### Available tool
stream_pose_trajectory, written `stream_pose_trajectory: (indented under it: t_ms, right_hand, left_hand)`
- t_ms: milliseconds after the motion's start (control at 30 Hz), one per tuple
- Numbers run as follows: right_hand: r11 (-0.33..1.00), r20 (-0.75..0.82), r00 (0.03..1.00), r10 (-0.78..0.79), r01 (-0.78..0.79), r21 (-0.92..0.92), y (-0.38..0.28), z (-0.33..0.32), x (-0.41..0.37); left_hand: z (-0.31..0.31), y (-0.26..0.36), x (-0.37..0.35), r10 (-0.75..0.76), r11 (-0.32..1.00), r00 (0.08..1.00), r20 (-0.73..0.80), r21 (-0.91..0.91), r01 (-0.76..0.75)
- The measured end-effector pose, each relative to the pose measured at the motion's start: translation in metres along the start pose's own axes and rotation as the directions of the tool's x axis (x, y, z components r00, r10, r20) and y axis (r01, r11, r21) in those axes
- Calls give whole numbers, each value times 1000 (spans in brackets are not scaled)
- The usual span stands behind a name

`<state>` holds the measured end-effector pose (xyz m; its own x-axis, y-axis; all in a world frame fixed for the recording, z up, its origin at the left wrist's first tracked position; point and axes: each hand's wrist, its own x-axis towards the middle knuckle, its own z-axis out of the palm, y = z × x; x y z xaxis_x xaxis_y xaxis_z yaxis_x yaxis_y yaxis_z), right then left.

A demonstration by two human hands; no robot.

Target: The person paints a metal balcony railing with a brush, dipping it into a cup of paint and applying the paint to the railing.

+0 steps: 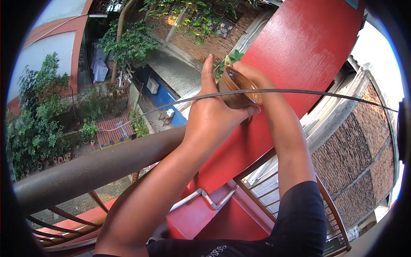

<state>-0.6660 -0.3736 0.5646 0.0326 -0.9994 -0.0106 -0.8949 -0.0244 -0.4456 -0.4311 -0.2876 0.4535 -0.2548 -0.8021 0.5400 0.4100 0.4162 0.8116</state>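
Pot [237, 92] | left hand [214, 118] clasping it | right hand [253, 73] behind, grip unseen | wire [321, 93] across rim | red pillar [308, 51] close right | railing [98, 165] below

hands [214, 118] [252, 72]: 2 | pot [238, 91]: 1 | wire [325, 93]: 1 | railing [98, 165]: 1
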Motion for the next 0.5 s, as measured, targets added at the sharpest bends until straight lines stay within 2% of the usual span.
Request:
stream_pose_trajectory:
  t_ms: [33, 133, 167, 233, 367, 500]
  right_hand:
    - [986, 52, 995, -84, 75, 146, 9, 3, -3]
    - [854, 29, 999, 13, -26, 519, -27, 31, -34]
    - [911, 29, 1000, -10, -3, 413, -13, 26, -15]
    - [999, 19, 999, 35, -34, -27, -5, 11, 15]
    - [969, -86, 996, 19, -40, -245, 4, 12, 7]
    - [966, -68, 998, 2, -19, -256, 11, 26, -5]
  left_hand:
    - [1, -2, 0, 12, 1000, 1000, -5, -20, -12]
    - [5, -8, 3, 48, 992, 999, -14, -112, -49]
    - [6, -8, 3, 50, 989, 999, -9, -140, -51]
    - [5, -8, 3, 49, 986, 999, 0, -162, -48]
    - [4, -6, 1, 48, 992, 999, 0, -114, -47]
    - [5, -9, 3, 50, 993, 999, -5, -105, -50]
